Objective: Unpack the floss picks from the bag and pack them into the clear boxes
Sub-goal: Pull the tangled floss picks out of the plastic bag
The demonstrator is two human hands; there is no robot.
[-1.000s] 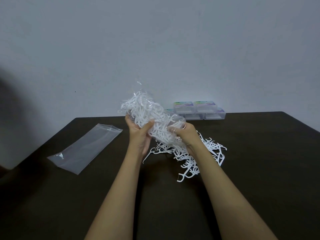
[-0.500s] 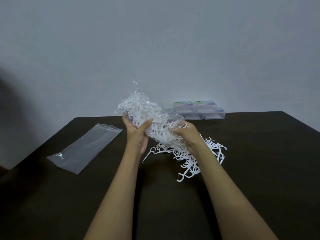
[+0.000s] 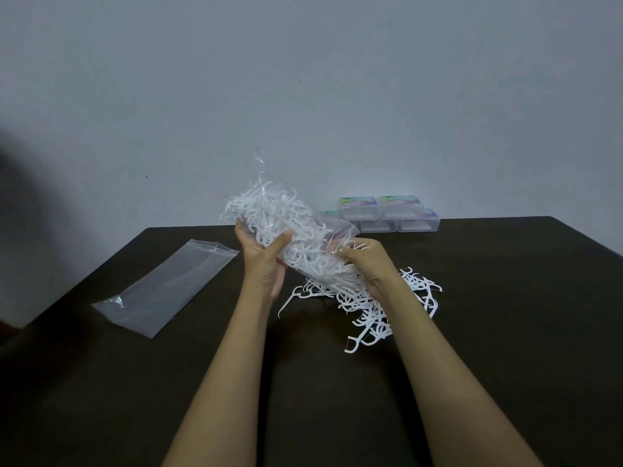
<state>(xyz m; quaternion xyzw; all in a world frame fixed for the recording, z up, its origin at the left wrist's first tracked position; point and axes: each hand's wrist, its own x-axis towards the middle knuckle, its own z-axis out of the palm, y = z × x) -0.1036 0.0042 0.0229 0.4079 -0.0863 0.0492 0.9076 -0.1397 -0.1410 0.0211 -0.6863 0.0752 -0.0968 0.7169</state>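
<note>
Left hand [image 3: 261, 264] and right hand [image 3: 369, 264] both grip the half-full bag [image 3: 303, 235] over the table [image 3: 505, 298], picks [image 3: 387, 308] already piled beneath, an empty bag [image 3: 165, 284] lies aside, and packing the boxes [image 3: 381, 214] looks unstarted

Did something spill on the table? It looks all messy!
A tangled heap of white floss picks lies loose on the dark table, under the bag that the left hand and right hand grip. It looks spilled, but probably poured out on purpose.
</note>
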